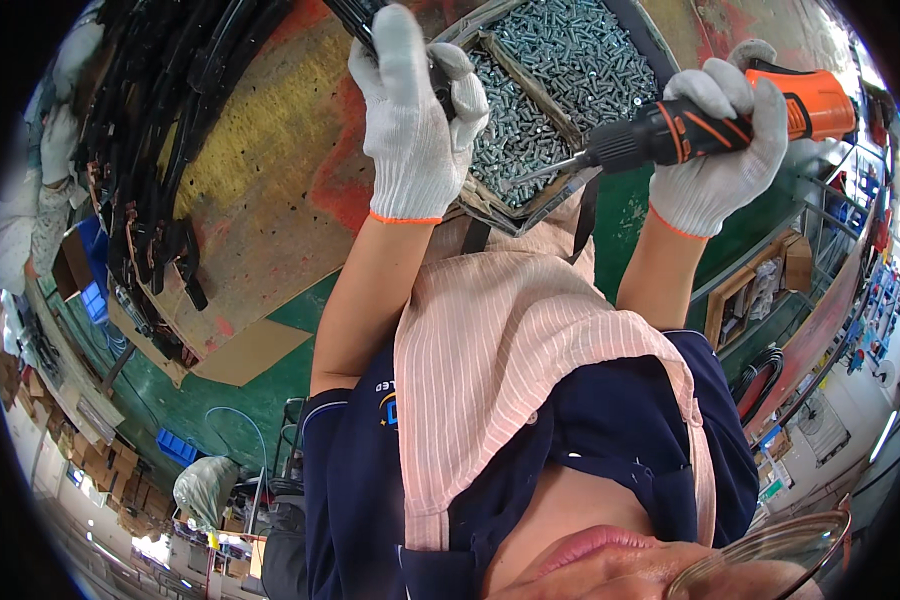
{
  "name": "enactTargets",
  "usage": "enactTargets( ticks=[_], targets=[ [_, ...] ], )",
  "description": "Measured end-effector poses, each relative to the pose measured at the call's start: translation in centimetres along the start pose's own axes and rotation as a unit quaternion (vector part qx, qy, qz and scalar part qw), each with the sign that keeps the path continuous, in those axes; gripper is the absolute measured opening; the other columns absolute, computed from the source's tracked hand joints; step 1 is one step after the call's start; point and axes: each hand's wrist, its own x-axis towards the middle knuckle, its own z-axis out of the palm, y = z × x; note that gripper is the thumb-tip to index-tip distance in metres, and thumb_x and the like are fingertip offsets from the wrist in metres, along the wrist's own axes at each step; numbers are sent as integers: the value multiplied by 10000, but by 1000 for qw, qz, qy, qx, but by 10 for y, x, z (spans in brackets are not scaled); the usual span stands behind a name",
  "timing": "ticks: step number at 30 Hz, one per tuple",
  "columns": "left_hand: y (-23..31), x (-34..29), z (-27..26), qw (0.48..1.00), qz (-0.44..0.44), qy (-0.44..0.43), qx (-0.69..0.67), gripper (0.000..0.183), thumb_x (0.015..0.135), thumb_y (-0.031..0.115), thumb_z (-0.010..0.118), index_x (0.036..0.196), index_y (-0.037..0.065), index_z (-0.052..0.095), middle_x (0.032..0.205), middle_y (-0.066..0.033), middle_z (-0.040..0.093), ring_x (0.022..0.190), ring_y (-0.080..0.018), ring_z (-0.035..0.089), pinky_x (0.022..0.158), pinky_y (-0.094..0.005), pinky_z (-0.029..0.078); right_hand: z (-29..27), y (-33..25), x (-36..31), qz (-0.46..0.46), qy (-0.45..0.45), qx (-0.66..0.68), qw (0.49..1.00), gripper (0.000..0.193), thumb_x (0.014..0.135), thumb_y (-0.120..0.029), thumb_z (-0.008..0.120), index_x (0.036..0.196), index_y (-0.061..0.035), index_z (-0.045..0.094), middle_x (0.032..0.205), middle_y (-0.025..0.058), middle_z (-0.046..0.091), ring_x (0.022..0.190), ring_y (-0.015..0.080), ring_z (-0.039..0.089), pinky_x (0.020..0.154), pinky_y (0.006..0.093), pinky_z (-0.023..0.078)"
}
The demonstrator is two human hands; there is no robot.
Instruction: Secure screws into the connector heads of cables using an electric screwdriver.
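My left hand (407,130), in a white knitted glove with an orange cuff, is closed around a black part (355,18) at the top edge. Most of that part is hidden by the fingers or cut off by the frame, so its kind does not show. My right hand (718,185), gloved alike, grips an orange and black power screwdriver (660,138). Its bit points left and down, over the near corner of an open box (652,38). Loose silver screws (585,70) fill the box on both sides of a wooden divider (536,92).
Long black parts (160,110) are heaped on the left of the worn, paint-stained table (270,190). Beyond them, at the rim, appear what look like another person's white glove (62,145) and sleeve. A blue crate (177,446) stands on the green floor; shelving (735,300) is at right.
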Motion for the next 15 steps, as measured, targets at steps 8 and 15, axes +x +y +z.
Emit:
enactTargets(
  ticks=[8, 15],
  targets=[
    [-2, 4, -18, 997, -19, -74, 10, 868, 775, 868, 350, 787, 39, 608, 550, -70, 499, 428, -136, 382, 413, -229, 293, -8, 3, 16, 14, 89, 76, 993, 258, 865, -47, 632, 1074, 13, 494, 714, 21, 505, 631, 122, 503, 677, 272, 470],
    [0, 0, -13, 995, -32, -64, -71, 701, 822, 804, 367, 1054, 171, 559, 687, -75, 570, 450, -140, 410, 405, -233, 317, 11, 24, 40, -34, 72, 70, 994, 170, 881, -80, 611, 986, 23, 525, 714, 30, 525, 661, 141, 550, 703, 295, 514]
  ],
)
